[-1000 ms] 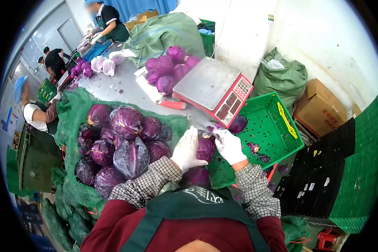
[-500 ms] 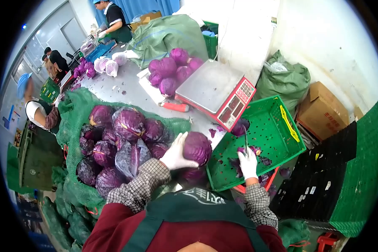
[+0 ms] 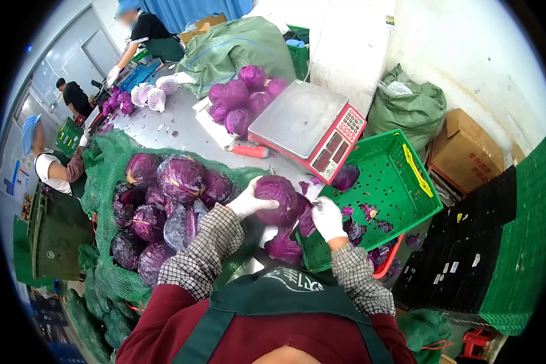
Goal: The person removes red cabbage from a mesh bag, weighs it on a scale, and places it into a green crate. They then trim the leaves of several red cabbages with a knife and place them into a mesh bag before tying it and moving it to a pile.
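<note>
My left hand (image 3: 249, 201), in a white glove, is wrapped around the left side of a red cabbage (image 3: 275, 200) above the table edge. At the cabbage's right side, my gloved right hand (image 3: 329, 219) is closed, with a loose outer leaf (image 3: 307, 222) hanging beside its fingers. The knife seen in this hand a moment earlier is now mostly hidden. Below the held cabbage lie purple leaves (image 3: 283, 247). Left of my left hand, several untrimmed red cabbages (image 3: 181, 178) fill an opened green mesh sack (image 3: 103, 159).
A green crate (image 3: 387, 182) with cabbage scraps stands at the right. Beyond it are a digital scale (image 3: 303, 121), peeled cabbages (image 3: 233, 94) and a red-handled tool (image 3: 249, 150) on the table. Co-workers (image 3: 54, 161) stand at the left and far side. A carton (image 3: 467, 148) sits by the wall.
My right hand has moved left from over the crate to the cabbage's side. The cabbage has shifted slightly left and turned, and an outer leaf now hangs away from it.
</note>
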Motion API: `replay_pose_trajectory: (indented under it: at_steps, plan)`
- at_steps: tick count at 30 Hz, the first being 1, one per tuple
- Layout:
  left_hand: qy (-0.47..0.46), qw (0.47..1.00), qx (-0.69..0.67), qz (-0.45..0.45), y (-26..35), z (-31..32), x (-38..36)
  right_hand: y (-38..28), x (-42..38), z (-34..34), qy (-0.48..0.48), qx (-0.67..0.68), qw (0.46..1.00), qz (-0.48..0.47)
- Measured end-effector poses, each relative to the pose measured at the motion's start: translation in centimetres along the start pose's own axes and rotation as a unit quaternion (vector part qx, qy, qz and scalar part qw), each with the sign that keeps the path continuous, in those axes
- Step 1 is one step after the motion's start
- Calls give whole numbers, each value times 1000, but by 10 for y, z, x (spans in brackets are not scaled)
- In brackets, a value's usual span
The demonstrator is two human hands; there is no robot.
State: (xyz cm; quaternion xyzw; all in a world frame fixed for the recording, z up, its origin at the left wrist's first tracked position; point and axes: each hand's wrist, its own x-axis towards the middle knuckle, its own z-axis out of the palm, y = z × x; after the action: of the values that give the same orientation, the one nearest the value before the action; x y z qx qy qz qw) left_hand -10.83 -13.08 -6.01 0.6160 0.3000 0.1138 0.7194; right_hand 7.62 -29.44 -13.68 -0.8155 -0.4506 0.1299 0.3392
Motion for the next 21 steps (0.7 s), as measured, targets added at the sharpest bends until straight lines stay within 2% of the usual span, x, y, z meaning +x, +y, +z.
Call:
replay_pose_trajectory:
  at_steps: [2, 3, 5, 8, 10, 12, 16, 17, 19, 20, 21]
  plan:
    - [22, 1000, -6, -3, -10, -10, 4, 35, -18, -3, 28, 144, 984, 97]
    - [27, 1000, -7, 6, -24, -16, 9, 86, -26, 5, -3, 45, 995, 84]
    - [39, 999, -4, 15, -20, -8, 8, 127, -50, 8, 89, 144, 970, 173]
    - [57, 995, 72, 28, -15, 4, 7, -26, -39, -68, 34, 296, 942, 155]
    - [62, 988, 141, 32, -15, 8, 8, -28, -22, -24, -41, 345, 933, 95]
    - [88, 984, 149, 40, -26, 6, 8, -54, -16, -18, -145, 398, 892, 160]
    - [80, 988, 117, 55, -20, 11, -1, -41, -1, -9, -210, 377, 879, 202]
    - [88, 984, 150, 51, -26, 10, 2, -36, 1, -10, -232, 361, 886, 176]
    - [109, 970, 214, 44, -40, 2, 12, -24, 4, 14, -160, 267, 947, 78]
    - [102, 976, 188, 52, -37, 1, 12, -22, 7, 22, -122, 218, 968, 26]
    - [93, 981, 162, 57, -34, 1, 11, -46, 1, 4, -45, 131, 990, -26]
